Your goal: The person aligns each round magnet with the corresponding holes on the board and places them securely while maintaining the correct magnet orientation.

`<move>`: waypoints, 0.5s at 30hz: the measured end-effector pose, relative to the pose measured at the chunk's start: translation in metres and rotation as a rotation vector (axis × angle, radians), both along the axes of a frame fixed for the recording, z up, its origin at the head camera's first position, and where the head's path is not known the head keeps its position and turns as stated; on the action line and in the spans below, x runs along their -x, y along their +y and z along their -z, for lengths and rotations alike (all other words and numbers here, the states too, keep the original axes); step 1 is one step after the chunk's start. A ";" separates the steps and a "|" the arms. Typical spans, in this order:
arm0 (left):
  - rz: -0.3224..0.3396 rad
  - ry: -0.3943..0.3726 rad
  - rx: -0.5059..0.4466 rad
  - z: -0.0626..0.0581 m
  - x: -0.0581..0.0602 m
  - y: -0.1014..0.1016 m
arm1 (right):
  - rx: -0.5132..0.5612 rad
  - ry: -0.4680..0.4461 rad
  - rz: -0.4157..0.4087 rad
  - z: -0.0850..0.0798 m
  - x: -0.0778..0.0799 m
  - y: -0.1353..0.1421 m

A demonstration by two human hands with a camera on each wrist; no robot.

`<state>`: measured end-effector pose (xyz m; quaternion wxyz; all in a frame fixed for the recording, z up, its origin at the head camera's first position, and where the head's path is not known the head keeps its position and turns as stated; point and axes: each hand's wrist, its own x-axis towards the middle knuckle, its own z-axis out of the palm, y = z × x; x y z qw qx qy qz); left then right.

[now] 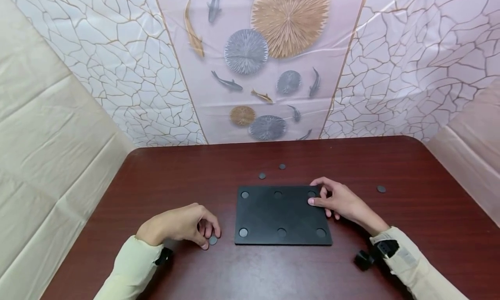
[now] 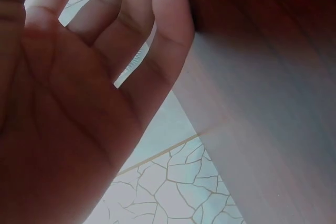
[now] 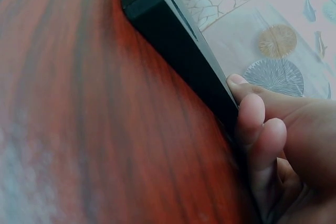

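A flat black board (image 1: 287, 215) with round recesses along its far and near edges lies on the table. Pale grey discs fill its far-left recess (image 1: 245, 195) and near-left recess (image 1: 243, 232); the other recesses look dark. To the left of the board, my left hand (image 1: 183, 224) pinches a small grey disc (image 1: 212, 240) at the tabletop between thumb and index finger. That disc is out of sight in the left wrist view. My right hand (image 1: 337, 200) grips the board's far-right corner, thumb on top. Its curled fingers (image 3: 252, 111) press at the board's side edge in the right wrist view.
Two loose grey discs lie beyond the board, a nearer disc (image 1: 262, 176) and a farther disc (image 1: 282, 166). Another disc (image 1: 381, 189) lies to the right of my right hand. The dark red wooden table (image 1: 175, 174) ends at a patterned cloth backdrop (image 1: 250, 96).
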<state>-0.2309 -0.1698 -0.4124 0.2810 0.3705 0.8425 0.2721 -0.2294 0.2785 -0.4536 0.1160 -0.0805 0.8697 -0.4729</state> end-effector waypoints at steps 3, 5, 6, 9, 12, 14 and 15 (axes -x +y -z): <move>-0.012 0.002 0.007 0.001 -0.002 -0.001 | -0.006 -0.005 0.001 0.000 0.000 -0.002; -0.019 0.008 0.016 0.001 -0.003 -0.001 | -0.008 -0.008 -0.001 0.000 0.000 -0.002; -0.024 0.013 0.023 0.001 -0.003 -0.001 | -0.010 -0.008 -0.002 0.000 -0.001 -0.002; -0.032 0.032 0.038 0.001 -0.004 0.000 | -0.013 -0.004 -0.001 0.000 -0.001 -0.002; -0.037 0.067 0.059 0.000 -0.004 0.002 | -0.015 0.000 0.000 -0.001 0.000 -0.001; -0.035 0.094 0.077 -0.002 -0.005 0.003 | -0.013 0.000 -0.001 -0.001 0.000 -0.001; -0.034 0.112 0.088 -0.003 -0.006 0.003 | -0.012 -0.001 -0.002 -0.001 0.001 -0.001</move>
